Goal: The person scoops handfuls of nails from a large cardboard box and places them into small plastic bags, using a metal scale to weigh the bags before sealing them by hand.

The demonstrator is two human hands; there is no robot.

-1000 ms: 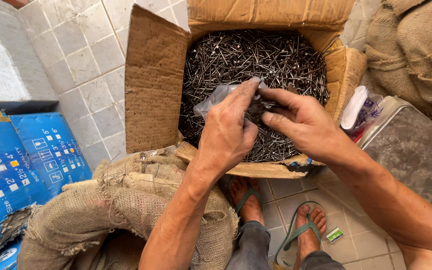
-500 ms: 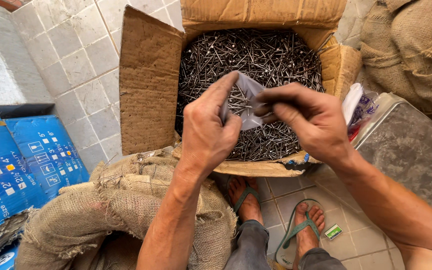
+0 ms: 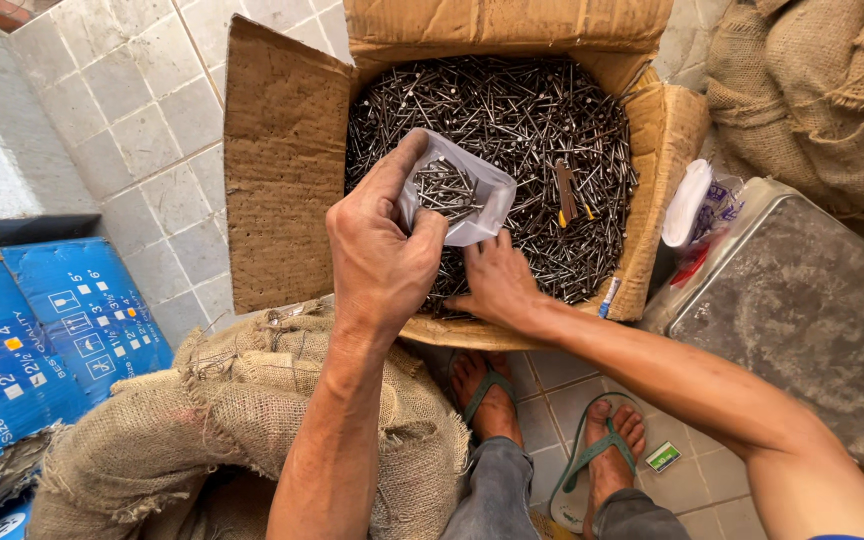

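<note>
Over carton (image 3: 287,170): left hand (image 3: 382,250) pinching plastic bag (image 3: 462,195) open; right hand (image 3: 497,285) now lowered into nails (image 3: 522,110), fingers apparently gathering, grip unclear.

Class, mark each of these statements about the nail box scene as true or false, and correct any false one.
1. The left hand holds a small clear plastic bag with nails inside. True.
2. The cardboard box is filled with wooden pegs. False: it is filled with loose metal nails.
3. The right hand is down among the nails in the box, below the bag. True.
4. The person is wearing closed black boots. False: the feet are in green flip-flops.
5. A burlap sack lies beside the box, under the left forearm. True.
</note>
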